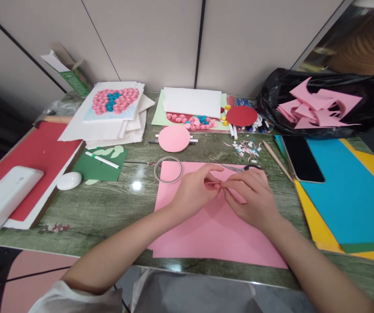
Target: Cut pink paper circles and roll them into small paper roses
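Both hands meet over a large sheet of pink paper point(200, 234) on the table. Thumb and fingers of my left hand point(195, 189) are closed round a small piece of pink paper point(218, 185), which looks rolled and is mostly hidden. The fingertips of my right hand point(252, 193) pinch the same piece from the other side. Just beyond my right hand lie scissors point(244, 168) with dark handles, partly covered by it. A round metal-looking ring point(155, 170) rests across the pink sheet's far left corner.
Pink point(174, 138) and red paper circles point(242, 116) lie farther back, near paper scraps point(248, 149) and a wooden stick point(276, 160). At right, a phone point(304, 158) rests on blue paper point(359, 191), before a black bag point(268, 95) of pink offcuts. Rolled paper flowers point(115, 101) cover a white card.
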A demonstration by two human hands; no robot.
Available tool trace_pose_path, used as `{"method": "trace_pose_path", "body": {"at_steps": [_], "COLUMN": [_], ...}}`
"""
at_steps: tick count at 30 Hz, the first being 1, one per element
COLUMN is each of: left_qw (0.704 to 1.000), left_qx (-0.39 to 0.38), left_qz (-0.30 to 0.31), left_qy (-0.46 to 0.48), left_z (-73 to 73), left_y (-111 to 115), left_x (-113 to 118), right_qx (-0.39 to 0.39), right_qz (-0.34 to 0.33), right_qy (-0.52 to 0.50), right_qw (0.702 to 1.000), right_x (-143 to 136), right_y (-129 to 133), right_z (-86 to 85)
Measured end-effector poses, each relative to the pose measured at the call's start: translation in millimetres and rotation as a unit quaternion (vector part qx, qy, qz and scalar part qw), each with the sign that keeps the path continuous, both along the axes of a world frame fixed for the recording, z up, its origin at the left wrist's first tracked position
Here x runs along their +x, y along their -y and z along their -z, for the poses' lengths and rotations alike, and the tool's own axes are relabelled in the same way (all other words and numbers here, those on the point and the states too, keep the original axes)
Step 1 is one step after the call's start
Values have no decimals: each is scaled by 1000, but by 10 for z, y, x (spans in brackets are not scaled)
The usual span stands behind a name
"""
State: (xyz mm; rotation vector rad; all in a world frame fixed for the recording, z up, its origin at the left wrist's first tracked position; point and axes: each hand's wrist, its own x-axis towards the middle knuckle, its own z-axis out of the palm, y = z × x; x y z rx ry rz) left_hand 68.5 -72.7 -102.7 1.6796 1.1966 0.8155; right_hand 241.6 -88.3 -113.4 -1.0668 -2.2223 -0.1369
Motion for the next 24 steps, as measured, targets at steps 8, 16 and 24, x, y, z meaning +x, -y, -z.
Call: {"method": "trace_pose_path", "body": {"at_steps": [8,16,24], "left_qw": [995,978,981], "left_qx": [62,152,140], "left_qz": [21,38,44], "left_qy": [-72,-137,-127], "left_z": [50,94,87], "left_y": [14,42,46], "left_x": [-3,11,14], "right_qx": [17,50,73], "right_qz": [18,29,19], "right_qy": [44,66,97], "right_qw": [999,996,992], "right_x": [-21,-26,-34], "right_y": [18,23,30], "right_z": [-14,-31,-42]}}
